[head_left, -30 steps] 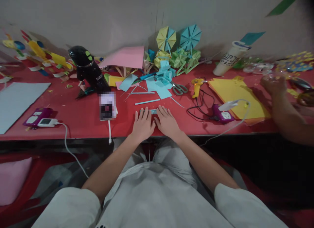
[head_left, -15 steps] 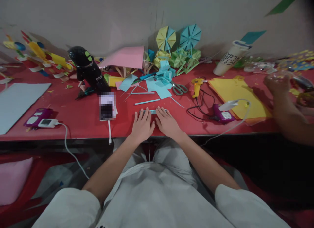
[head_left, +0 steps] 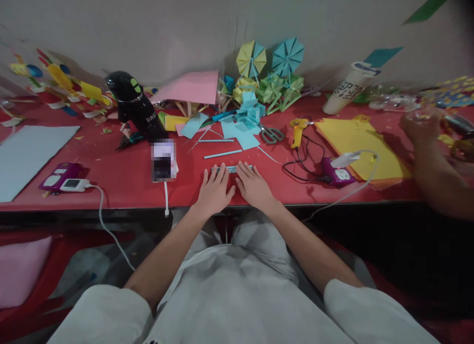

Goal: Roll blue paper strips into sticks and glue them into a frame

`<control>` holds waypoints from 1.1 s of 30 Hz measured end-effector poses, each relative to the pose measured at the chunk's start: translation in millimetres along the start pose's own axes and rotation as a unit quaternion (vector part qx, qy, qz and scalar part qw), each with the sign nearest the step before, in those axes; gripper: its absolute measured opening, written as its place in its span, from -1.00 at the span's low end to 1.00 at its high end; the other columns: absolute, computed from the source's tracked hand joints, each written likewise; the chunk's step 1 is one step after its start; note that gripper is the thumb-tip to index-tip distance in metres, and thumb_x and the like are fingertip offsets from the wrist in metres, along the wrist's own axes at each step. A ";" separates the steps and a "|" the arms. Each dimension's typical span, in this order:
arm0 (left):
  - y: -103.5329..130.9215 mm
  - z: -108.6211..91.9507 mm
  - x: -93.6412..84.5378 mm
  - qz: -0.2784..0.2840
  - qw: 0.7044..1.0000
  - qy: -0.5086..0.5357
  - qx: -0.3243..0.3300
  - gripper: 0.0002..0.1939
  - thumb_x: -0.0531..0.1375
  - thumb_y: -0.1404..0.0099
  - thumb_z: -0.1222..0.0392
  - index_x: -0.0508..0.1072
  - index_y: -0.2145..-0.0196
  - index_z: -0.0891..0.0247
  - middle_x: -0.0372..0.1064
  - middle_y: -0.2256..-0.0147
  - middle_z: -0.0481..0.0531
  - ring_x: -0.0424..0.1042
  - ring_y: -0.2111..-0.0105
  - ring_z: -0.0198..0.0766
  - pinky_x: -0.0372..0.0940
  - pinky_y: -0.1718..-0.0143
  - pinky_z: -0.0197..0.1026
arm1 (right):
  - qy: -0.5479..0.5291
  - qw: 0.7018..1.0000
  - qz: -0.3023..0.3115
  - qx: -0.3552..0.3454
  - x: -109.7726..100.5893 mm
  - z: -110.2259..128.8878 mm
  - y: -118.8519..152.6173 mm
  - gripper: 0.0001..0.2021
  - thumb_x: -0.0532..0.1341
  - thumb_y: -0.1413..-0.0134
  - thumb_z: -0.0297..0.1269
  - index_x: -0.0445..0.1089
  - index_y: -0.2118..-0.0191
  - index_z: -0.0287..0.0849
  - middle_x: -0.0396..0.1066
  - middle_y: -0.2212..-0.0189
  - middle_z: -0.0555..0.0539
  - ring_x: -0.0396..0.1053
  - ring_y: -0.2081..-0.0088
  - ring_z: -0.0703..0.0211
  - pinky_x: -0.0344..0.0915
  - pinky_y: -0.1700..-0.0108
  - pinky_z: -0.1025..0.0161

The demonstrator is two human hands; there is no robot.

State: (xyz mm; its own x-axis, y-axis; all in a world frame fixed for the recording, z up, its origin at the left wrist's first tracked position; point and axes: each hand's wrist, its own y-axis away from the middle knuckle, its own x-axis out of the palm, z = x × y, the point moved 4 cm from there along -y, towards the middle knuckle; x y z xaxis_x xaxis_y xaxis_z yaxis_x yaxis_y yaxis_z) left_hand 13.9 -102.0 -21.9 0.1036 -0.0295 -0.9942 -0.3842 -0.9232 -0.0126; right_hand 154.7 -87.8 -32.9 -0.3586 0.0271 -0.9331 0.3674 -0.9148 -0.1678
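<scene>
Both hands are palm down on the red table [head_left: 185, 186], near its front edge. The left hand [head_left: 215, 190] has its fingertips on the left part of a blue strip [head_left: 232, 169], and the right hand [head_left: 255, 188] has its fingertips on the right part. Grip-wise, both are open and pretty flat, fingers a little spread, pressing from above with no pinch that I can see. The strip lies sideways under the fingers, with its middle showing between the hands. The thumbs are near each other but not touching.

Just past the strip there's a thin blue stick [head_left: 222, 154], slightly slanted, and another stick [head_left: 216, 140] behind it. Further back is a messy pile of blue paper [head_left: 246, 132], with scissors [head_left: 272, 134] at its right side. Right of those sits a yellow glue gun [head_left: 296, 132], its dark cord [head_left: 301, 175] looping toward a purple power strip [head_left: 336, 172] next to some yellow sheets [head_left: 361, 146].

Over on the left there's a blurred-out phone [head_left: 163, 161] with a black bottle [head_left: 135, 107] behind it. Folded paper wheels [head_left: 288, 57] lean near the wall, and somebody else's hand [head_left: 422, 124] is at the far right.
</scene>
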 end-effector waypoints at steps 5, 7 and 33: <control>0.3 -0.4 0.8 0.000 1.000 -0.005 -0.002 -0.33 -0.07 -0.48 -0.01 0.08 -0.40 0.43 -0.11 -0.44 0.26 -0.06 -0.43 0.12 -0.15 -0.41 0.26 | 0.006 1.000 0.018 -0.008 1.0 -0.3 2.0 -0.45 -0.10 -0.41 -0.25 0.14 -0.38 -0.42 0.03 -0.41 -0.31 -0.03 -0.44 -0.13 -0.03 -0.42 -0.17; 0.5 -0.3 0.7 0.002 1.000 -0.003 -0.003 -0.34 -0.07 -0.48 -0.01 0.08 -0.41 0.40 -0.11 -0.44 0.25 -0.06 -0.43 0.11 -0.14 -0.41 0.25 | 0.005 1.000 0.019 -0.012 0.9 -0.7 2.8 -0.46 -0.09 -0.41 -0.25 0.13 -0.38 -0.40 0.03 -0.41 -0.31 -0.03 -0.44 -0.13 -0.03 -0.42 -0.18; 1.6 -1.4 -2.4 -0.029 0.999 -0.020 -0.002 -0.41 -0.05 -0.49 -0.01 0.25 -0.33 0.38 0.04 -0.39 0.28 0.07 -0.38 0.14 -0.04 -0.40 0.22 | 0.022 0.999 0.011 -0.021 -6.4 4.0 7.4 -0.53 -0.05 -0.39 -0.30 0.29 -0.30 -0.28 0.12 -0.38 -0.31 0.04 -0.42 -0.11 0.04 -0.39 -0.20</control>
State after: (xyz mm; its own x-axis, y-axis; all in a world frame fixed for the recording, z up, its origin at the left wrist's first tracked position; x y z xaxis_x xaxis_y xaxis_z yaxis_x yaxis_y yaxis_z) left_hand 14.3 -103.9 -19.4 0.0898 0.0400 -0.9952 -0.3740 -0.9247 -0.0709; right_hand 156.3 -96.3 -26.8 -0.3118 0.0265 -0.9498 0.4098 -0.8981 -0.1596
